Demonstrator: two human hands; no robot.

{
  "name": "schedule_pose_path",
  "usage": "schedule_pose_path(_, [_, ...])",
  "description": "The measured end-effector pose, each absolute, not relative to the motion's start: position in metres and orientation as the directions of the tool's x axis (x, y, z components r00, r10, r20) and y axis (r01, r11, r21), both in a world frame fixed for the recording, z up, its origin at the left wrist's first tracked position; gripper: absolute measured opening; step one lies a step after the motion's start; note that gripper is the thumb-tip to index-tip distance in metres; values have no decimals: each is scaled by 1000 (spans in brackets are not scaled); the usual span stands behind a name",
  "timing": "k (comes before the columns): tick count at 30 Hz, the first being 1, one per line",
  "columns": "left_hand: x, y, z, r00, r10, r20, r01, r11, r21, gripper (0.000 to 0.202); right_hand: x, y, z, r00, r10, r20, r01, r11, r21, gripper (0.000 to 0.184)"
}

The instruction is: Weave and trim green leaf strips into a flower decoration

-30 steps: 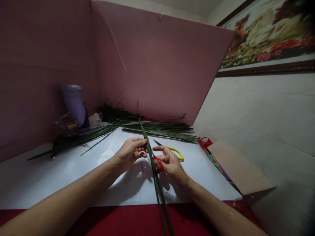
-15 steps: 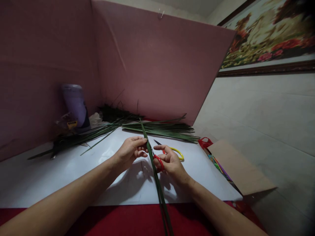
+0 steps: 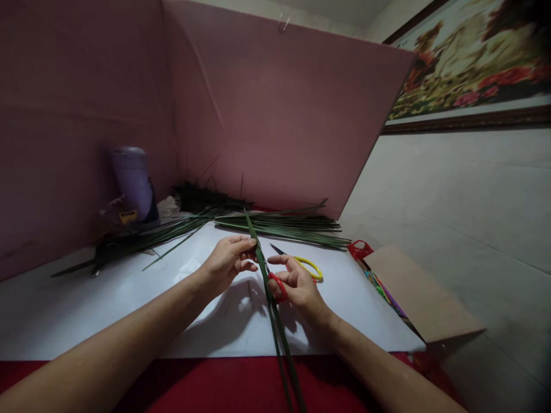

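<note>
My left hand (image 3: 235, 257) pinches a long green leaf strip (image 3: 262, 267) between thumb and fingers, near its upper part. The strip runs down toward me and parts into two lengths over the table's front edge. My right hand (image 3: 299, 287) is closed on small red-handled scissors (image 3: 279, 288), whose blades lie against the leaf just below my left fingertips. How far the blades are apart I cannot make out. Behind my right hand, a second pair of scissors with yellow handles (image 3: 314, 267) and dark blades rests on the white sheet (image 3: 193, 324).
Bundles of green leaf strips (image 3: 284, 226) lie across the back, with more leaves (image 3: 172, 234) to the left. A purple bottle (image 3: 131, 178) stands at the back left. To the right is a cardboard box (image 3: 417, 292) with colourful items. Pink boards (image 3: 279, 115) rise behind.
Both hands hold nearly the same place on the leaf. The two lower lengths of the strip hang a little farther apart. The view has shifted very slightly.
</note>
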State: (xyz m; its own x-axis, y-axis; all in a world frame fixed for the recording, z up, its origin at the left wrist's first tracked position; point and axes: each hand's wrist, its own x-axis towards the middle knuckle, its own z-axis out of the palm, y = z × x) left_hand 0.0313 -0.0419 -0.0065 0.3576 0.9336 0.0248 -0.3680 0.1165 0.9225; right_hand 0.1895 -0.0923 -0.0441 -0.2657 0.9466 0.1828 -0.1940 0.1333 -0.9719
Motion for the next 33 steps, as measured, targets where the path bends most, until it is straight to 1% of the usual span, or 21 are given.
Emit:
schedule_pose_path(6, [30,-40,-8,381,924,28,-361,121,925,7,190,-93,-44,-260,948,184,-223,127,-966,47])
schedule_pose_path(13, [30,-40,-8,386,922,16,-364,137,921,8,190,-92,-46,-262,946,193,-218,137,-966,44])
schedule_pose_path(22, [30,-39,-9,407,913,7,-363,154,919,6,190,-91,-47,-256,947,192,-210,140,-968,47])
schedule_pose_path(33, [29,-40,-9,427,904,7,-342,154,927,5,191,-90,-45,-256,946,201,-202,151,-968,43])
